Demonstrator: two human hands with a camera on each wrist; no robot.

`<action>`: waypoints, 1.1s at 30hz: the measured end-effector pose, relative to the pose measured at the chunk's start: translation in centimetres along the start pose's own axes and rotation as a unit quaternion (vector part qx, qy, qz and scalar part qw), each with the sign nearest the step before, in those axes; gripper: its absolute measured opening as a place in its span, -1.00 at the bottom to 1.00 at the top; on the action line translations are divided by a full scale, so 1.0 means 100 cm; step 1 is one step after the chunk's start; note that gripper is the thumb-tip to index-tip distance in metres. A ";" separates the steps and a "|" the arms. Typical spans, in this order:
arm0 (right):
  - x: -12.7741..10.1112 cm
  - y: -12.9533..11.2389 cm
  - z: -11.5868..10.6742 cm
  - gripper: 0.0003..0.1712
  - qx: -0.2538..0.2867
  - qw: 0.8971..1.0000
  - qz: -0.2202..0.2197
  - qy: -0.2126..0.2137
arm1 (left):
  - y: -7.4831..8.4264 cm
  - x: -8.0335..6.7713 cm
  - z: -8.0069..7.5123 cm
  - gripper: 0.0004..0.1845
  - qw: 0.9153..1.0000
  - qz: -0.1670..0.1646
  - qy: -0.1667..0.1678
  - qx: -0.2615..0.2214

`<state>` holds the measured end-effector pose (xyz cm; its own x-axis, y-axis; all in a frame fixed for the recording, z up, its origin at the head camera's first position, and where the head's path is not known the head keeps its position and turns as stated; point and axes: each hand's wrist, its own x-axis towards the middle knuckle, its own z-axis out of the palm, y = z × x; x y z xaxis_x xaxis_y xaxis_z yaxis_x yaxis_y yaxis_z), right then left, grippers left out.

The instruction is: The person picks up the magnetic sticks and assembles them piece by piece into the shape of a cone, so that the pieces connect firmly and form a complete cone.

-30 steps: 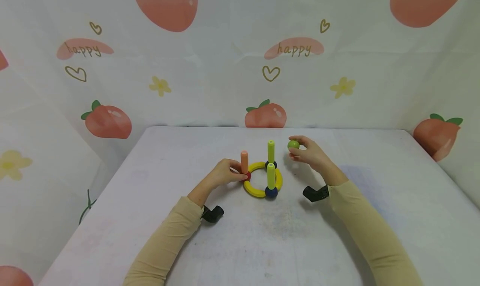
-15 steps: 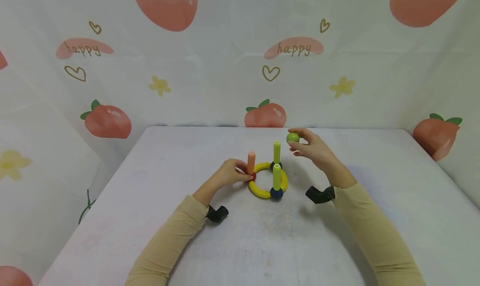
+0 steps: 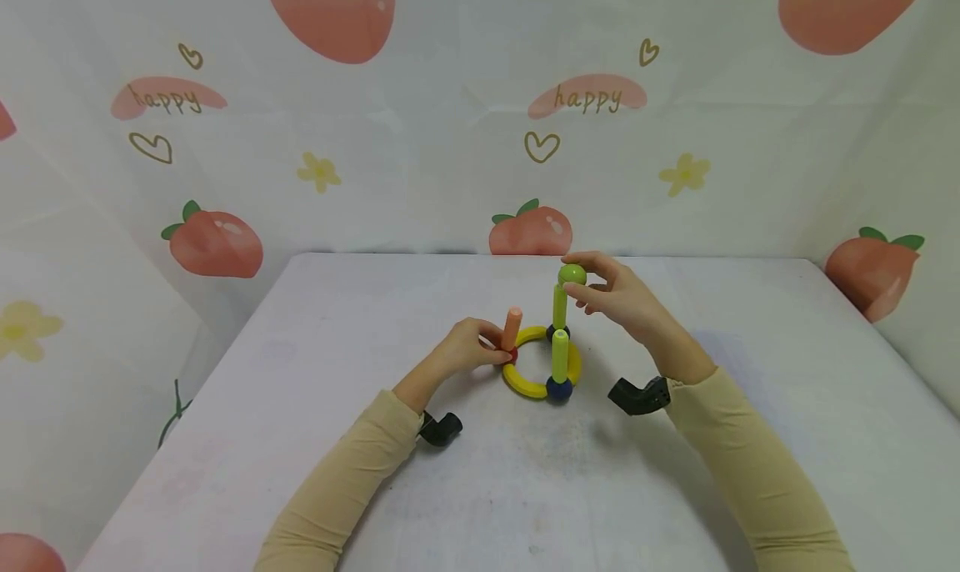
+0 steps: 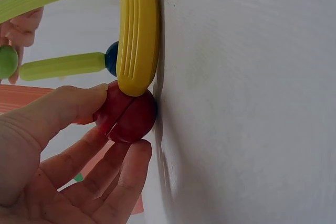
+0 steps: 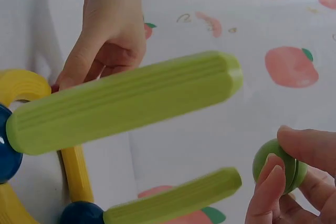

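Observation:
A yellow ring point(image 3: 531, 382) lies on the white table point(image 3: 480, 489). Two blue balls on it carry upright green rods, the far rod point(image 3: 559, 305) and the near rod point(image 3: 559, 357). My left hand point(image 3: 497, 347) pinches the red ball point(image 3: 512, 355) at the ring's left, under a tilted orange rod point(image 3: 513, 325). The left wrist view shows thumb and fingers of the left hand point(image 4: 118, 121) round the red ball point(image 4: 128, 116) beside the yellow piece point(image 4: 137, 30). My right hand point(image 3: 585, 284) pinches a green ball point(image 3: 573, 273) at the far rod's top. Right hand point(image 5: 278, 150) holds the green ball point(image 5: 275, 163) just off a rod's tip point(image 5: 121, 100).
Black wrist cameras sit under both forearms, the left one point(image 3: 441, 428) and the right one point(image 3: 637, 395). A peach-print cloth wall point(image 3: 480, 138) closes the table's back and sides. Bare tabletop surrounds the ring.
My right hand carried the green ball up and to the left, from beside the far green rod to its top. The left hand kept its pinch on the red ball.

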<state>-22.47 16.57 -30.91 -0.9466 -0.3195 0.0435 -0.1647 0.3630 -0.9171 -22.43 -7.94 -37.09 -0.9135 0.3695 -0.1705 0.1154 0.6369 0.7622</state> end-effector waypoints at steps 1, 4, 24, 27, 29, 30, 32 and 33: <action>0.000 -0.001 0.001 -0.48 -0.001 1.000 -0.002 -0.002 | 0.000 0.000 0.000 -0.71 1.000 0.000 -0.001 0.001; 0.000 -0.002 0.003 -0.48 -0.003 1.000 -0.005 -0.009 | 0.001 0.000 0.000 -0.71 1.000 0.002 -0.001 -0.002; 0.002 0.001 0.009 -0.46 -0.009 1.000 -0.001 -0.028 | -0.002 -0.002 -0.001 -0.67 1.000 0.025 -0.006 -0.003; 0.000 0.001 0.008 -0.44 -0.011 0.999 0.000 -0.032 | -0.004 -0.002 -0.003 -0.64 0.999 0.042 -0.003 -0.019; -0.001 0.001 0.008 -0.43 -0.014 0.999 -0.001 -0.034 | -0.006 -0.001 -0.005 -0.63 0.998 0.053 0.000 -0.035; -0.001 0.001 0.007 -0.42 -0.016 0.999 -0.003 -0.035 | -0.007 -0.001 -0.006 -0.62 0.997 0.061 0.002 -0.041; -0.002 0.003 0.007 -0.42 -0.021 0.999 -0.011 -0.036 | -0.007 -0.001 -0.007 -0.62 0.996 0.070 0.003 -0.052; -0.002 0.003 0.007 -0.41 -0.023 0.999 -0.014 -0.036 | -0.007 -0.001 -0.007 -0.62 0.996 0.073 0.002 -0.056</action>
<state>-22.11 16.16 -31.50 -0.9192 -0.3919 0.0394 -0.2057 0.3925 -0.8965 -22.66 -8.89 -37.19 -0.8918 0.4496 -0.0506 0.2028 0.4972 0.8436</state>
